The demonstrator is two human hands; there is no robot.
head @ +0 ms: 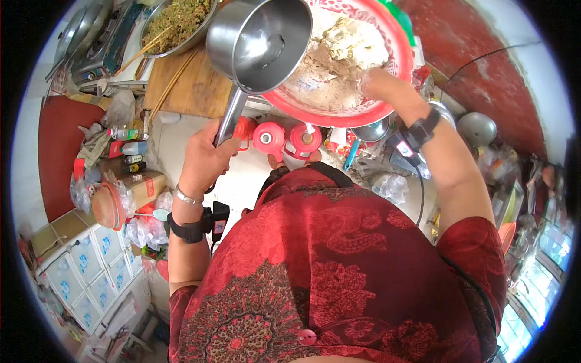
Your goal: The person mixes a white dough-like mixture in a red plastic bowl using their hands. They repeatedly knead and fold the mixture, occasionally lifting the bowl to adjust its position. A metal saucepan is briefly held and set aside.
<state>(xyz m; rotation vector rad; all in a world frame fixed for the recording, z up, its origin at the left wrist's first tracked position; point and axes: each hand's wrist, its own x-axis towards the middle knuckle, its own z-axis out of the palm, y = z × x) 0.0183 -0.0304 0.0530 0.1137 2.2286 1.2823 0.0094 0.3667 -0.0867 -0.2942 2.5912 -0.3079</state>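
Observation:
My left hand (206, 152) grips the handle of a stainless steel dipper (222, 43). The dipper is tilted, its round mouth overlapping the left rim of a red and white enamel basin (401, 59) in my view. A dark patch shows on its shiny inside; whether this is water or a reflection I cannot tell. Inside the basin, pale lumpy dough (356, 41) lies towards the far side, with loose flour (327, 90) nearer to me. My right hand (376, 84) reaches into the basin from the right, its fingers hidden at the flour and dough.
A metal bowl of chopped filling (177, 22) with chopsticks stands at the back left, beside a wooden board (188, 84) with more chopsticks. Red thermos flasks (268, 138) stand on the floor below the basin. Another metal pan (372, 129) with a blue handle sits below its rim.

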